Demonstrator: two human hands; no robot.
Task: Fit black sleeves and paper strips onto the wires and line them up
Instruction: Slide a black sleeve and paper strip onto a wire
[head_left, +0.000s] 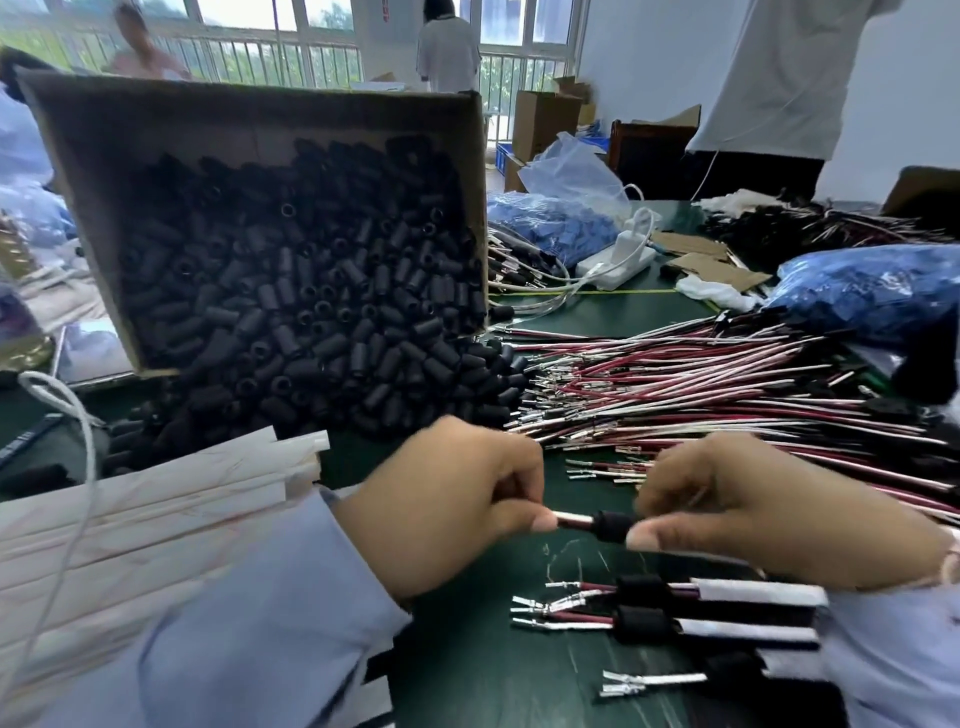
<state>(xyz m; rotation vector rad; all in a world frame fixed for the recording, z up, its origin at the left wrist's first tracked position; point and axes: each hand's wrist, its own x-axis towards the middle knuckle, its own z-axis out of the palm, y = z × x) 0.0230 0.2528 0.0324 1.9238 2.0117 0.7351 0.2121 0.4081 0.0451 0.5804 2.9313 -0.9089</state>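
Left hand (457, 499): thumb and curled fingers pinch the near end of a red-and-white wire pair (574, 519). Right hand (753, 512): pinches the other side, thumb tip against a black sleeve (615, 525) that sits on the pair. Both hold it just above the green counter (467, 649).

Step, as I judge it: the sleeve is threaded on and needs sliding to its place. No paper strip shows on this pair, and I cannot tell if the right hand hides one. The next move likely calls for seating the sleeve where the finished ones carry theirs, adding a strip, then laying the pair parallel with terminals level.

Counts:
- In hand: one pair, one sleeve.
- Finished sets (644, 623), just below the right hand: three seen, terminals pointing left. Two plainly show sleeve plus white wrap. The third is partly under the cuff, and more may be hidden.
- Paper strips (156, 519), stacked at left: too overlapped to count.
- Loose wires (701, 384), heaped beyond the hands: far past counting.
- One tipped cardboard box (260, 119), spilling spare sleeves (311, 322): hundreds, at a guess.
- Two blue bags (872, 291), far right and centre back.
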